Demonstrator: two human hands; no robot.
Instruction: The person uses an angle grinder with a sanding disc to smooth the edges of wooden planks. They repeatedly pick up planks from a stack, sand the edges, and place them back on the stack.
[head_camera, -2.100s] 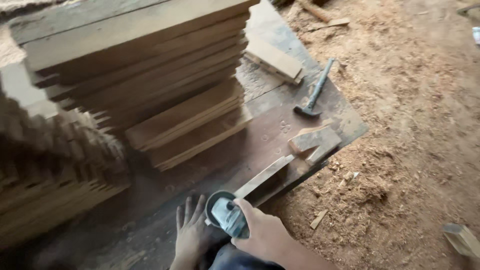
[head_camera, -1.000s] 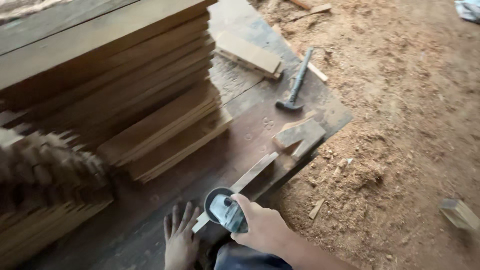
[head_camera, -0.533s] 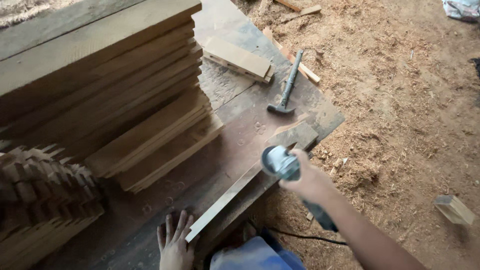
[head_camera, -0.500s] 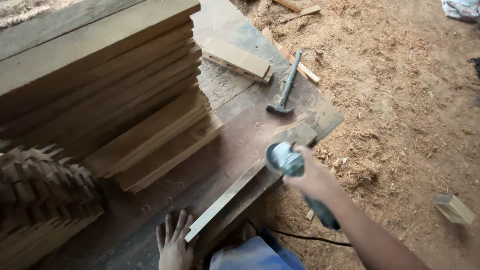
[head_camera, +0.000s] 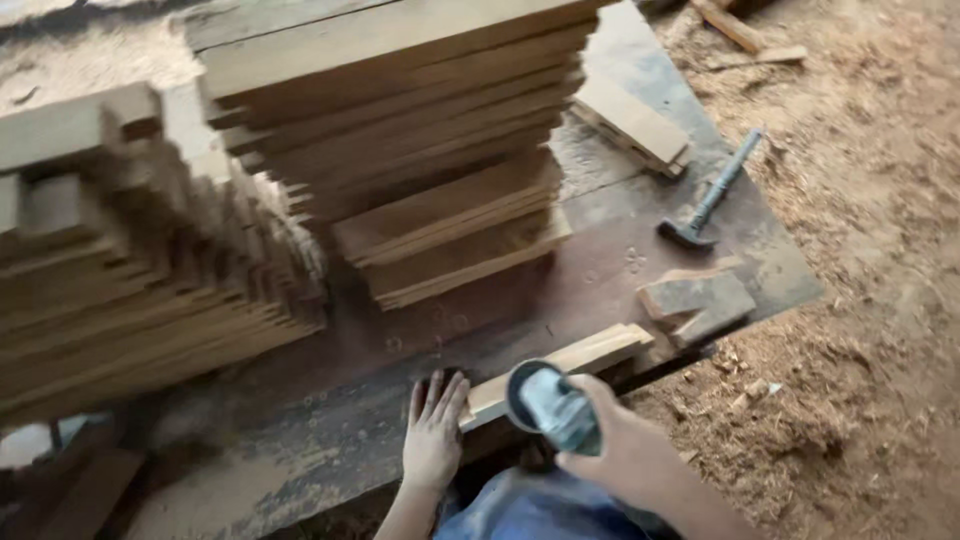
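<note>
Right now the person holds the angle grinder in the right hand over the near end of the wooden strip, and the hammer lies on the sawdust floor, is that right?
Not quite: the head view shows the hammer lying on the workbench, not the floor. The right hand does hold the angle grinder at the wooden strip.

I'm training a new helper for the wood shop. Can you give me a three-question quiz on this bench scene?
1. True or false: the left hand lies flat on the workbench beside the wood strip.
2. What does the right hand hold? A) hammer B) angle grinder C) saw
3. Fill in: the hammer lies on the bench, ____ by either hand.

Key: 1 true; 2 B, the angle grinder; 3 untouched.
</note>
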